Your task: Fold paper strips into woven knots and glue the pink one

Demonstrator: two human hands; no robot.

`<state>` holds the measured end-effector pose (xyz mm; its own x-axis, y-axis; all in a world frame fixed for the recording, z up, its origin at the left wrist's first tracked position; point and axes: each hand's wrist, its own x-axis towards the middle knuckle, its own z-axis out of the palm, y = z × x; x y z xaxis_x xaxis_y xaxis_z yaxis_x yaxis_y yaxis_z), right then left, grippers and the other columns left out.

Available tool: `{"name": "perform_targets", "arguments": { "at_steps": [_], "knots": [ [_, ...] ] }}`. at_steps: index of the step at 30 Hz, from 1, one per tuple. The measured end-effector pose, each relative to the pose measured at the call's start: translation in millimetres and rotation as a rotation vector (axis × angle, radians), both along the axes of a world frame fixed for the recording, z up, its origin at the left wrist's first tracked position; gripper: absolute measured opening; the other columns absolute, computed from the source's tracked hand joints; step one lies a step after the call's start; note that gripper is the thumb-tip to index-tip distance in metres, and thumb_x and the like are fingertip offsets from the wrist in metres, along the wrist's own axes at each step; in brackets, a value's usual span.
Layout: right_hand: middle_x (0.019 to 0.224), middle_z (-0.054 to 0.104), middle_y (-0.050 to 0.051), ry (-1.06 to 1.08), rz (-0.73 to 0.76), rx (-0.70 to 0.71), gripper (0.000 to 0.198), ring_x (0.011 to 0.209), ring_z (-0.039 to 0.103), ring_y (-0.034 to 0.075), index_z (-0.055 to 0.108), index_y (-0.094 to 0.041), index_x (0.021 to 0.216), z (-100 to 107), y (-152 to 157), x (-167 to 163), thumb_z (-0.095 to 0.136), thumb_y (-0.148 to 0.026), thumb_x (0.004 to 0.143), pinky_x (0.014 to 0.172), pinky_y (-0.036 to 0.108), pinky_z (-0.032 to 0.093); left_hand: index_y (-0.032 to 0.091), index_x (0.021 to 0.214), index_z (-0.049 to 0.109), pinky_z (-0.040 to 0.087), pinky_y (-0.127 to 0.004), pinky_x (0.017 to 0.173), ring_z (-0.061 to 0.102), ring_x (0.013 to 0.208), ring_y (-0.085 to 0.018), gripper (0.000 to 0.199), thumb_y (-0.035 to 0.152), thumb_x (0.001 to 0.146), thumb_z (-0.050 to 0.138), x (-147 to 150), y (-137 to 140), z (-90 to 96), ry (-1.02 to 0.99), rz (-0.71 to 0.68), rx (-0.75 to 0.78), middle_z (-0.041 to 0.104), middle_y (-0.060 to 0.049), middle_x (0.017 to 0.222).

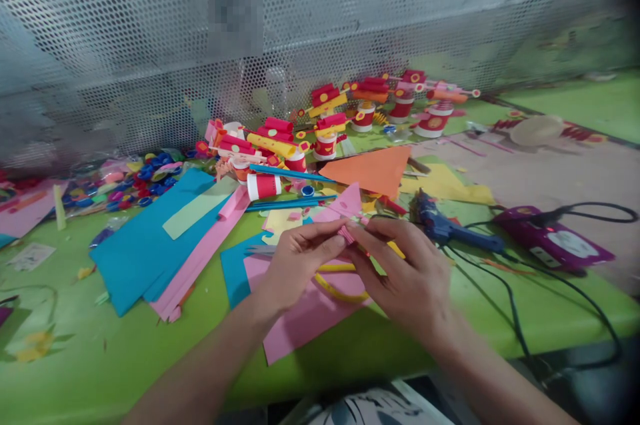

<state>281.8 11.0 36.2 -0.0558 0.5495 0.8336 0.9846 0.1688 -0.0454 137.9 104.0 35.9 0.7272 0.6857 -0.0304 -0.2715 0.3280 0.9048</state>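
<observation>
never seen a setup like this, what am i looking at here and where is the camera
There is no machine here: a person works with two bare hands. The single picture comes from a camera worn on their head, looking forward and down. The left hand and right hand meet in the middle, with a small pink piece at their fingertips. Below them on the green table are a pink sheet and yellow-handled scissors. To the left lie blue sheets; to the right, a blue glue gun and a purple box. Further back stand red-and-white cups topped with colourful rolls.
</observation>
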Motion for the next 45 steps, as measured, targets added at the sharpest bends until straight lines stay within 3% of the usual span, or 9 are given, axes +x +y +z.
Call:
{"name": "perform_targets", "arguments": {
  "at_steps": [5, 10, 13, 18, 22, 28, 33, 39, 45],
  "knots": [
    [0.101, 0.070, 0.011, 0.104, 0.058, -0.029, 0.037, 0.087, 0.069, 0.024, 0.066, -0.022, 0.117, 4, -4, -3, 0.070, -0.009, 0.083, 0.074, 0.038, 0.057, 0.020, 0.108, 0.080, 0.054, -0.046, 0.101, 0.074, 0.097, -0.024, 0.029, 0.029, 0.080, 0.080, -2, -3, 4.9, -0.004, -0.025, -0.027, 0.079, -0.009, 0.104],
    [0.095, 0.070, 0.008, 0.426, 0.128, -0.084, 0.019, 0.086, 0.069, 0.022, 0.071, -0.024, 0.100, 16, -11, -6, 0.068, -0.011, 0.086, 0.072, 0.036, 0.057, 0.021, 0.106, 0.080, 0.057, -0.042, 0.096, 0.074, 0.101, -0.026, 0.027, 0.024, 0.079, 0.079, -7, -4, 12.0, 0.016, -0.035, 0.064, 0.078, -0.009, 0.107],
    [0.092, 0.069, 0.004, 0.637, 0.159, -0.165, 0.010, 0.084, 0.068, 0.019, 0.072, -0.025, 0.091, 18, -13, -4, 0.071, -0.016, 0.087, 0.072, 0.032, 0.055, 0.023, 0.112, 0.078, 0.056, -0.038, 0.097, 0.072, 0.107, -0.024, 0.032, 0.022, 0.079, 0.079, -7, -3, 14.5, -0.002, -0.038, 0.153, 0.077, -0.008, 0.115],
    [0.094, 0.072, 0.002, 0.921, 0.259, -0.337, 0.004, 0.087, 0.069, 0.018, 0.075, -0.027, 0.091, 12, -6, 1, 0.071, -0.025, 0.090, 0.071, 0.028, 0.056, 0.022, 0.104, 0.080, 0.057, -0.035, 0.090, 0.073, 0.095, -0.021, 0.026, 0.024, 0.078, 0.081, -6, 0, 10.7, 0.055, 0.024, 0.196, 0.079, -0.007, 0.102],
    [0.094, 0.073, 0.004, 0.950, 0.236, -0.380, 0.008, 0.084, 0.069, 0.019, 0.075, -0.024, 0.093, 9, -2, 0, 0.074, -0.030, 0.087, 0.070, 0.029, 0.056, 0.021, 0.100, 0.080, 0.056, -0.033, 0.088, 0.072, 0.092, -0.019, 0.020, 0.025, 0.080, 0.079, -6, 3, 9.0, 0.081, 0.078, 0.246, 0.078, -0.006, 0.098],
    [0.089, 0.071, 0.003, 1.157, 0.275, -0.358, 0.028, 0.075, 0.068, 0.017, 0.067, -0.022, 0.099, 11, -1, -2, 0.082, -0.033, 0.079, 0.066, 0.028, 0.059, 0.019, 0.089, 0.077, 0.055, -0.028, 0.082, 0.069, 0.084, -0.015, 0.013, 0.019, 0.077, 0.079, -6, 1, 16.0, 0.039, 0.107, 0.219, 0.075, -0.004, 0.090],
    [0.092, 0.071, 0.004, 1.211, 0.379, -0.387, 0.032, 0.082, 0.071, 0.018, 0.066, -0.023, 0.103, 14, -1, 3, 0.083, -0.031, 0.077, 0.072, 0.030, 0.061, 0.020, 0.095, 0.075, 0.056, -0.026, 0.080, 0.067, 0.085, -0.014, 0.023, 0.021, 0.074, 0.083, -8, 0, 17.0, -0.006, 0.047, 0.219, 0.071, -0.003, 0.091],
    [0.085, 0.069, 0.003, 1.144, 0.271, -0.371, 0.021, 0.071, 0.067, 0.016, 0.067, -0.021, 0.090, 11, -2, 0, 0.080, -0.034, 0.080, 0.062, 0.028, 0.057, 0.020, 0.090, 0.075, 0.055, -0.027, 0.077, 0.066, 0.081, -0.014, 0.020, 0.025, 0.073, 0.085, -7, 0, 15.7, 0.018, 0.053, 0.208, 0.071, -0.002, 0.087],
    [0.087, 0.072, 0.004, 1.163, 0.313, -0.419, 0.017, 0.074, 0.069, 0.017, 0.070, -0.021, 0.090, 11, -4, -3, 0.078, -0.034, 0.082, 0.066, 0.029, 0.058, 0.019, 0.090, 0.073, 0.054, -0.034, 0.092, 0.067, 0.104, -0.019, 0.019, 0.019, 0.074, 0.083, -9, 1, 18.4, -0.030, -0.024, 0.232, 0.069, -0.007, 0.117]
  ]
}}
